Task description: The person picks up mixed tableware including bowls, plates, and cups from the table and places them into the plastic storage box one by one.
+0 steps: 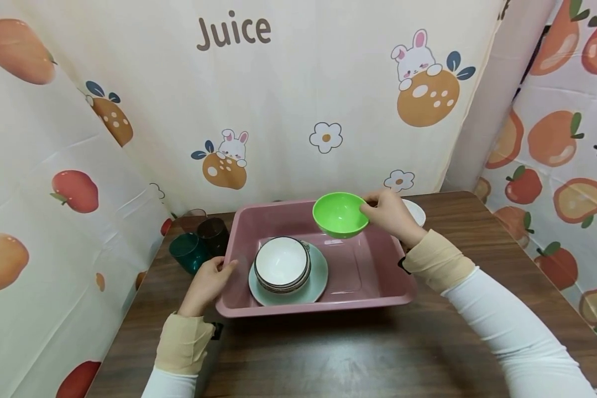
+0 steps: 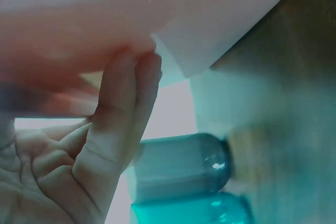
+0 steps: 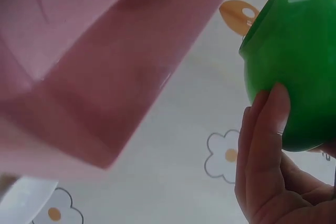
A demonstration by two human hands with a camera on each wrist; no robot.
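A pink plastic basin [image 1: 323, 309] sits on the table. My left hand [image 1: 206, 284] grips its left rim, thumb on one side and fingers on the other. In the left wrist view the fingers [image 2: 115, 108] curl up against the basin wall. Above the basin's back right part, my right hand [image 1: 392, 214] holds a bright green bowl [image 1: 339, 215] by its right edge. The right wrist view shows the bowl [image 3: 302, 61] tipped on its side there, fingers against its outside. Inside the basin, a stack of dark-rimmed white bowls [image 1: 281, 261] rests on a pale green plate [image 1: 320, 273].
Left of the basin stand a teal cup [image 1: 186, 252], a dark brown cup [image 1: 214, 235] and a clear glass [image 1: 190, 217]. A white dish [image 1: 415, 211] is partly hidden behind my right hand. Printed curtains [image 1: 288, 110] close off the back and sides of the wooden table [image 1: 318, 359].
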